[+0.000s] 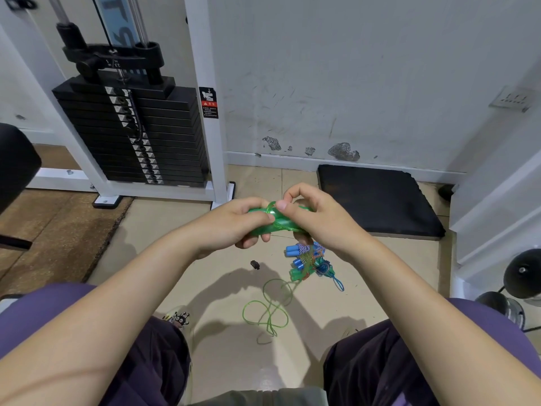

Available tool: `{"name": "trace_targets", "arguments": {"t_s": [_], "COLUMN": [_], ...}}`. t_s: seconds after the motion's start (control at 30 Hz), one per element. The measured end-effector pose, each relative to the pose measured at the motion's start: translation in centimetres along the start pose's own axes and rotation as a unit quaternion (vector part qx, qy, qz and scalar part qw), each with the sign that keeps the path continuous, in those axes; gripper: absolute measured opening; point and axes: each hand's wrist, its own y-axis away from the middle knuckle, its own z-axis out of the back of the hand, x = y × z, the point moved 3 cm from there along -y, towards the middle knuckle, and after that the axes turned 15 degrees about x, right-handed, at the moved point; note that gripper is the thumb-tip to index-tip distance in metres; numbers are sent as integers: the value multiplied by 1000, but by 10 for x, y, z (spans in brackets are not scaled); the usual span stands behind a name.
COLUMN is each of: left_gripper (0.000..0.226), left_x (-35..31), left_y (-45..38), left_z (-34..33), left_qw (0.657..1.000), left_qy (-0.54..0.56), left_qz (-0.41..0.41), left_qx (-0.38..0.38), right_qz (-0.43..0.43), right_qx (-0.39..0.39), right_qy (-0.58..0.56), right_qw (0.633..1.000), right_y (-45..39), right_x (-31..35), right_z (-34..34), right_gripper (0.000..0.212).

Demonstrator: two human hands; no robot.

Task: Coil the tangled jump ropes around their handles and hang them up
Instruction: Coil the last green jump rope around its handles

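Green handles [279,219] sit mid-frame, gripped by the left hand [234,222]; the right hand [314,216] pinches green rope [270,206] over them. Slack rope [268,310] loops on the floor at 6 o'clock, rope pile [310,260] at 5, weight stack [131,133] at 10.

Handles [279,221]: glossy translucent green plastic. Rope [269,309]: thin, shiny green plastic cord. Mat [377,197]: matt black rubber. Weight stack [131,136]: dull black metal.
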Motion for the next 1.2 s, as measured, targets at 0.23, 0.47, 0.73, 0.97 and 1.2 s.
{"name": "trace_targets", "arguments": {"t_s": [0.23, 0.47, 0.73, 0.97, 1.2], "left_gripper": [40, 31, 27, 20, 29], "left_x": [-7, -1, -8, -6, -3], "left_y": [4, 4, 3, 3, -1], "left_z": [-5, -8, 11, 27, 18], "left_qw": [999, 996, 991, 970, 971], "left_qy": [23, 33, 87, -33, -92], "left_qz": [12, 36, -105, -137, -133], "left_qx": [44, 78, -7, -200, -178], "right_qz": [16, -2, -2, 9, -15], "right_qx": [-9, 62, 90, -16, -7], "right_qy": [51, -11, -245, 9, 192], "right_qw": [999, 998, 965, 1000, 981], "right_y": [0, 2, -3, -7, -9], "right_x": [1, 0, -8, -6, -4], "right_z": [0, 2, 3, -14, -23], "right_gripper": [24, 29, 58, 10, 24]}}
